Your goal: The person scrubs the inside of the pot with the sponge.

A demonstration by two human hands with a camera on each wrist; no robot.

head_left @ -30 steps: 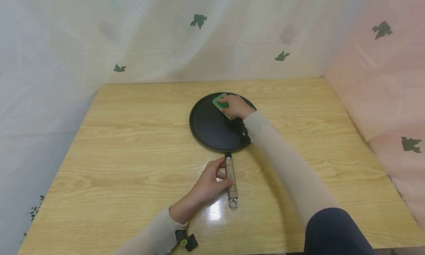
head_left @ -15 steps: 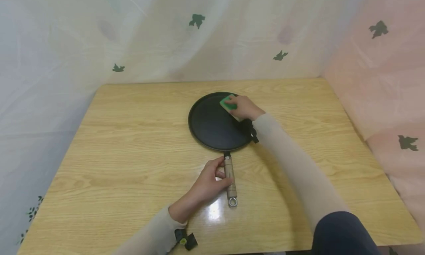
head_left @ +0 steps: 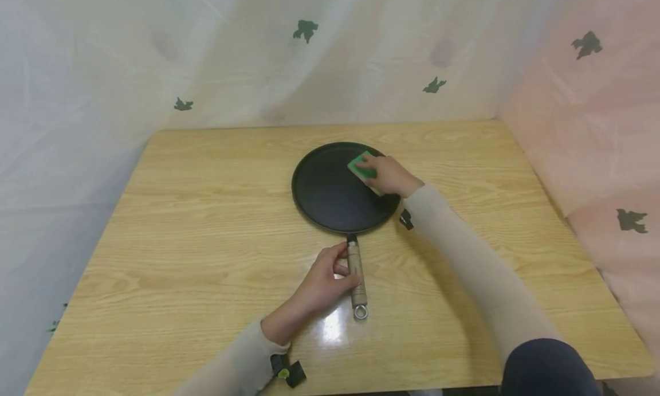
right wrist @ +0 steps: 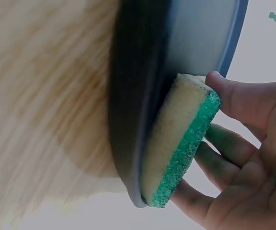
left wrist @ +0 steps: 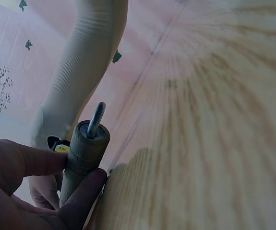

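A round black flat pan [head_left: 332, 192] lies on the wooden table, its wooden handle [head_left: 357, 270] pointing toward me. My left hand [head_left: 321, 284] grips that handle from the left, thumb on one side and fingers on the other; in the left wrist view the handle end [left wrist: 87, 148] with its metal ring sits between them. My right hand [head_left: 394, 177] holds a green and cream sponge [head_left: 363, 168] on the pan's right part. In the right wrist view the sponge [right wrist: 181, 143] has its cream side against the pan surface inside the rim, with thumb and fingers on the green side.
The light wood table [head_left: 206, 212] extends around the pan on all sides. Behind it hangs a pale cloth [head_left: 232, 52] with dark green bird shapes, and a pink cloth [head_left: 582, 138] borders the right. A black strap [head_left: 289, 370] is on the left sleeve.
My right hand has slid the sponge across the pan to the right and a little toward me. The left hand keeps its grip on the handle, and the pan stays in place.
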